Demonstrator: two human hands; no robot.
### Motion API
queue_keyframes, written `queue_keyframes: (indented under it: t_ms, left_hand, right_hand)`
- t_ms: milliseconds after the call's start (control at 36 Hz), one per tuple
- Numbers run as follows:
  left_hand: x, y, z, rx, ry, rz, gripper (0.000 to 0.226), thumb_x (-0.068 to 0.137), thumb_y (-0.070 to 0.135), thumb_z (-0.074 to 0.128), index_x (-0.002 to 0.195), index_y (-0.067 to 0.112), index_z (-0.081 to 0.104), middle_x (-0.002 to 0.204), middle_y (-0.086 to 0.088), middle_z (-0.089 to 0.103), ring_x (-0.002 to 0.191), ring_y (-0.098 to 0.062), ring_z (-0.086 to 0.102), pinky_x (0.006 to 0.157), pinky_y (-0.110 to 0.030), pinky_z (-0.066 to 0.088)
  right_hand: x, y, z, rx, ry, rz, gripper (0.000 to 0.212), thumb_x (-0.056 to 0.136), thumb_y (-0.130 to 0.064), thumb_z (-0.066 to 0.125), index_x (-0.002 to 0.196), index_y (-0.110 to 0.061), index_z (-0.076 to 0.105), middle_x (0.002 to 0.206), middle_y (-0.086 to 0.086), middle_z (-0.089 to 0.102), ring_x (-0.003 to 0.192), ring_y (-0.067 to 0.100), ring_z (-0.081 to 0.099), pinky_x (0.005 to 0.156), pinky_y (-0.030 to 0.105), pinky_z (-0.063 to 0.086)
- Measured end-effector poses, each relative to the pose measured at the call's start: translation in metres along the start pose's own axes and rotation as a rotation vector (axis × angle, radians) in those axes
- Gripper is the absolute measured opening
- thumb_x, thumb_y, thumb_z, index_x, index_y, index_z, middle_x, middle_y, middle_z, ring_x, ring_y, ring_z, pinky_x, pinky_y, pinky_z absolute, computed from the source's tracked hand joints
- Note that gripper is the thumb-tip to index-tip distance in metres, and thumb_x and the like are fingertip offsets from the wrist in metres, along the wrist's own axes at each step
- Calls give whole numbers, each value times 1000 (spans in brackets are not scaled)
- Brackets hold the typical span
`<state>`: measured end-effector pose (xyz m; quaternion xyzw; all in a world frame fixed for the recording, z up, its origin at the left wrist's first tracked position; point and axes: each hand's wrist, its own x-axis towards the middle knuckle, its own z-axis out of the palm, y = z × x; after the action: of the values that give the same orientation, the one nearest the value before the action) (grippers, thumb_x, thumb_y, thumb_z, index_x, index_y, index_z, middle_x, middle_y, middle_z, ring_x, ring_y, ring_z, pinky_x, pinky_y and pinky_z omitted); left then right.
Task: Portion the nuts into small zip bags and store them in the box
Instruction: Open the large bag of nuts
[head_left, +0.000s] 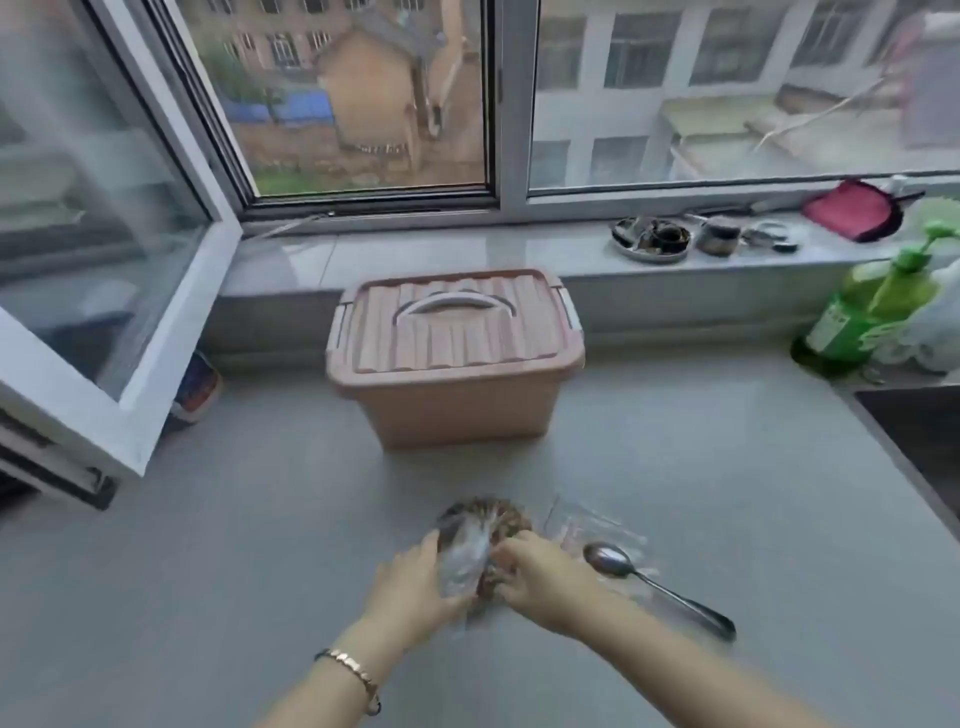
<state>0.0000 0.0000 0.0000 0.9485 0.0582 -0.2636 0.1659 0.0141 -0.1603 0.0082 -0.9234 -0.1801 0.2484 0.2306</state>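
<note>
Both hands on the bag of nuts, working at its neck.

The box sits lidded at the back of the countertop, and the nuts lie right in front of me. My left hand grips the clear plastic while my right hand pinches the bunched top. Best to ease it apart gently and keep it low, so nothing spills. The small zip bags and spoon wait just to the right. The green bottle has a label too blurred to read.

**Surroundings: Non-Task Items**

Grey counter below a tiled windowsill. On the sill: metal dish of dark items, small dark jar, red pouch. Green bottles stand at the counter's right. The window sash at left is swung inward.
</note>
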Motion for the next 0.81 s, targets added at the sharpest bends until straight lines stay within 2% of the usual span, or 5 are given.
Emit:
queue_keyframes:
  t_ms: [83,167,361,583,806]
  left_hand:
    - [9,-3,8,-210,37,-93,14,88,31,52,99,22,54,105,-5,64,101,-26,58,75,-28,40]
    - [15,3,6,-504,76,-158,29,85,23,55,59,18,42,56,2,44,60,-20,44,53,-27,30]
    - [8,26,-15,-1187,58,-169,16,85,5,54,70,10,51,62,-6,48,54,-18,49,53,-26,39]
    - [-16,22,-44,-713,116,348,59,64,65,58,119,50,40,134,20,30,114,2,42,96,-23,39]
    - [-11,22,-62,-1065,429,198,20,82,-3,60,70,13,63,62,7,61,58,-4,54,55,-13,42]
  right_hand:
    - [4,0,15,54,-36,55,49,85,-28,55,132,-18,42,128,6,45,121,22,45,94,27,35]
    - [3,-2,23,166,-47,16,75,79,-36,66,141,-21,26,136,0,35,125,15,40,96,22,32]
    - [4,-6,14,486,394,-154,45,67,-13,64,112,-18,60,107,-8,55,101,-9,44,87,0,29]
    - [12,-11,-41,584,520,-75,53,66,17,55,88,-32,61,81,-20,61,77,-6,58,72,6,43]
    - [10,-25,-68,552,369,-143,44,74,5,60,106,-25,60,73,-10,60,67,6,54,69,14,43]
